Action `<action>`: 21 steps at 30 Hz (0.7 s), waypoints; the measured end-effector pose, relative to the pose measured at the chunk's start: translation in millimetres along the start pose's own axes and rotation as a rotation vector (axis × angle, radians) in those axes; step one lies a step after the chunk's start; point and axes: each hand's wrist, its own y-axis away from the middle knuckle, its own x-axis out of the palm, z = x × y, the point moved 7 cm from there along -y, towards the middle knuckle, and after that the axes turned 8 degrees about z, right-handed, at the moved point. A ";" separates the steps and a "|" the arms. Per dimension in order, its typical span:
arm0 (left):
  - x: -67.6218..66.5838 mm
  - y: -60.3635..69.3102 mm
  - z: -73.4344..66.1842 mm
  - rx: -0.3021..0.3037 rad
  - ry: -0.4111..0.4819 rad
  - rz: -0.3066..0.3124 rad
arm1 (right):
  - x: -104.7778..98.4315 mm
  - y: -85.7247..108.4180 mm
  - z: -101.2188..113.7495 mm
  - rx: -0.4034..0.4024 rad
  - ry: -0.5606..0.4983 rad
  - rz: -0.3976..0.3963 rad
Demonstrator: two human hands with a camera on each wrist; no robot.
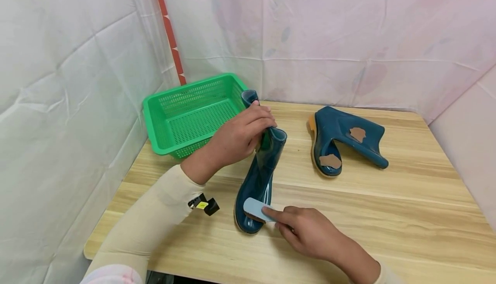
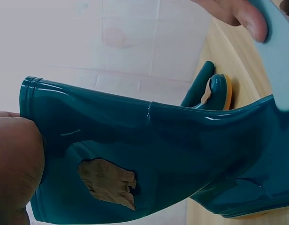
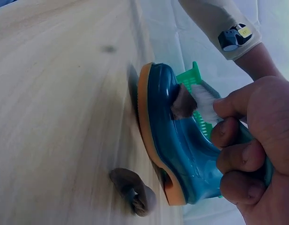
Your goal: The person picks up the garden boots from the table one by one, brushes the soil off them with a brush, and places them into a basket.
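Brush (image 1: 255,208) sits gripped in the curled fingers of the right hand (image 1: 314,234), toward the front edge of the table (image 1: 387,232). Its white bristles (image 3: 204,101) meet the brown patch (image 3: 183,102) on the toe of the nearer boot (image 1: 253,180), which is sole down, toe to that edge. The hands are apart: the left hand (image 1: 242,135) clamps the boot's top rim. Scrubbing well probably calls for short, firm strokes, the shaft braced so the toe cannot skid. Farther back, a green basket (image 1: 159,129) stands near the rear left corner; a second boot (image 1: 339,125) lies on its side toward the back edge.
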 end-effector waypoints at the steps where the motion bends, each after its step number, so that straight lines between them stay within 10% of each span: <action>1: -0.1 0.1 0.0 -0.001 0.000 0.000 | -1.6 1.0 0.4 -0.002 -0.003 -0.002; 10: -0.9 1.1 -0.4 -0.005 -0.007 -0.008 | -17.1 -3.5 0.5 0.015 0.073 -0.152; 21: -0.9 2.9 0.1 -0.017 0.004 0.000 | -0.2 -14.0 4.4 0.018 0.121 -0.022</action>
